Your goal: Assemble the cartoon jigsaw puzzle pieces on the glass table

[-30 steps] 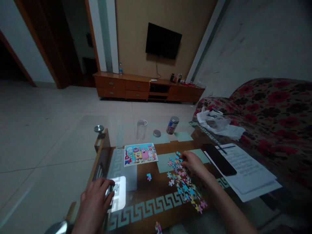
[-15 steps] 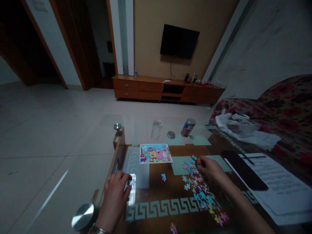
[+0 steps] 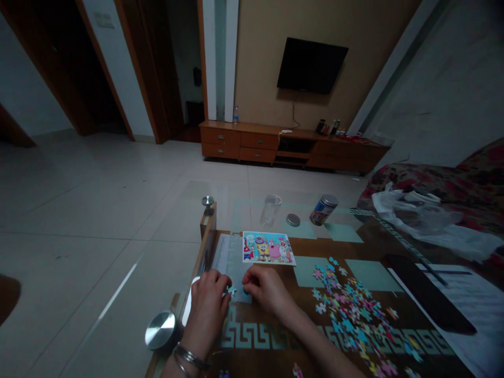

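My left hand and my right hand are close together at the near edge of the glass-topped table. A small pale blue jigsaw piece sits at my left fingertips, and it looks pinched there. Under my right fingertips a blue piece partly shows. To the right lies a loose pile of multicoloured jigsaw pieces. A printed cartoon picture card lies just beyond my hands.
A drinking glass, a metal lid and a tin can stand at the table's far end. A black phone lies on papers at right. A plastic bag lies by the floral sofa.
My right hand has moved left from the pile to beside my left hand. The lone blue piece on the table no longer shows separately. The view has swung, shifting the room rightward.
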Action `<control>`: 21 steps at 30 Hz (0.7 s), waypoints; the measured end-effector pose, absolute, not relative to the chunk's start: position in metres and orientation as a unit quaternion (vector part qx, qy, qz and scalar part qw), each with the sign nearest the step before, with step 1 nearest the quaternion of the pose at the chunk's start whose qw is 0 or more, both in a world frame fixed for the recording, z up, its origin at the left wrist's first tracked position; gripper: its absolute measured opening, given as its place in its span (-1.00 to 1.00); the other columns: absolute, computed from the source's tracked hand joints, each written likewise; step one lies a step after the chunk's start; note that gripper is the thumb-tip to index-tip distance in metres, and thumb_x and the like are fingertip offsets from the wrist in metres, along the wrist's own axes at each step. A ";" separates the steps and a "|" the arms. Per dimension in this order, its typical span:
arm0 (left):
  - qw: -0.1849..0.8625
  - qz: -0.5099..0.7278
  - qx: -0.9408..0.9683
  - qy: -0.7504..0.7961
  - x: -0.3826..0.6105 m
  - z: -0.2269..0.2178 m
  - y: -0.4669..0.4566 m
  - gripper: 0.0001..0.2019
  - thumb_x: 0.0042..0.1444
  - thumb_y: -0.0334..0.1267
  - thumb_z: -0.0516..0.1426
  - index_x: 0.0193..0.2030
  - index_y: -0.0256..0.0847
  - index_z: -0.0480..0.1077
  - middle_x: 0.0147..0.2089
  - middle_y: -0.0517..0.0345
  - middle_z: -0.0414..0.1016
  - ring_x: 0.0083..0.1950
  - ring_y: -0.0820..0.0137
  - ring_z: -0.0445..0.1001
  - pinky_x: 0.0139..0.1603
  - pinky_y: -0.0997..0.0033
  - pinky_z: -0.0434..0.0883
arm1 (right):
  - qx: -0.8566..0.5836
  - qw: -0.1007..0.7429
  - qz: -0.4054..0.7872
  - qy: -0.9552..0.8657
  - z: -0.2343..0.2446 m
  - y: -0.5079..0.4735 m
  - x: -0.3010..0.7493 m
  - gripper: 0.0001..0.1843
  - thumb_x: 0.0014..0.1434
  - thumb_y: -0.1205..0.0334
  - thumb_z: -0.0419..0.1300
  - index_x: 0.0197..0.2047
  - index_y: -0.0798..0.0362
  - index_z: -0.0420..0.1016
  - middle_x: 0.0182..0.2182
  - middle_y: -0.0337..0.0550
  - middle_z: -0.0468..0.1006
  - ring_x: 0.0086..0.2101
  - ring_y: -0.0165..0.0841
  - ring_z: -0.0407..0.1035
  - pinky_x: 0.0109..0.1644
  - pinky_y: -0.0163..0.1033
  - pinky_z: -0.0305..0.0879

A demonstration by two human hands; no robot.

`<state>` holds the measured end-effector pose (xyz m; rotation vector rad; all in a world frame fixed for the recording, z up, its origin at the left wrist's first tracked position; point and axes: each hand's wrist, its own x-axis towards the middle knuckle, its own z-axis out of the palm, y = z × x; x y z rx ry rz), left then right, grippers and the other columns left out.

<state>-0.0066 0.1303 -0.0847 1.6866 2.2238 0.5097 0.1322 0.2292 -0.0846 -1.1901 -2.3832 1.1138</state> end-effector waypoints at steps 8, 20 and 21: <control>0.171 0.177 0.577 0.779 -0.006 -0.080 0.131 -0.78 0.09 -0.47 0.03 -0.18 -0.17 0.40 -0.10 0.09 0.37 0.02 0.22 0.29 0.00 0.22 0.17 | -0.416 0.136 0.310 -0.844 -0.091 0.228 0.122 -0.85 0.02 0.50 0.24 -0.39 0.05 0.54 -0.37 -0.16 0.53 -0.32 -0.34 0.38 -0.20 -0.26 0.22; 0.171 0.194 0.572 0.778 -0.007 -0.081 0.131 -0.80 0.09 -0.47 0.05 -0.20 -0.18 0.41 -0.12 0.10 0.39 0.01 0.23 0.31 0.00 0.22 0.19 | -0.404 0.104 0.295 -0.859 -0.087 0.216 0.125 -0.76 -0.05 0.51 0.33 -0.28 0.07 0.54 -0.30 -0.13 0.50 -0.27 -0.30 0.38 -0.17 -0.23 0.25; 0.171 0.196 0.571 0.779 -0.007 -0.081 0.131 -0.80 0.09 -0.48 0.05 -0.20 -0.18 0.41 -0.12 0.10 0.39 0.01 0.23 0.31 0.00 0.22 0.19 | -0.403 0.105 0.299 -0.858 -0.087 0.216 0.125 -0.76 -0.05 0.51 0.33 -0.29 0.07 0.53 -0.31 -0.13 0.50 -0.27 -0.30 0.38 -0.17 -0.23 0.25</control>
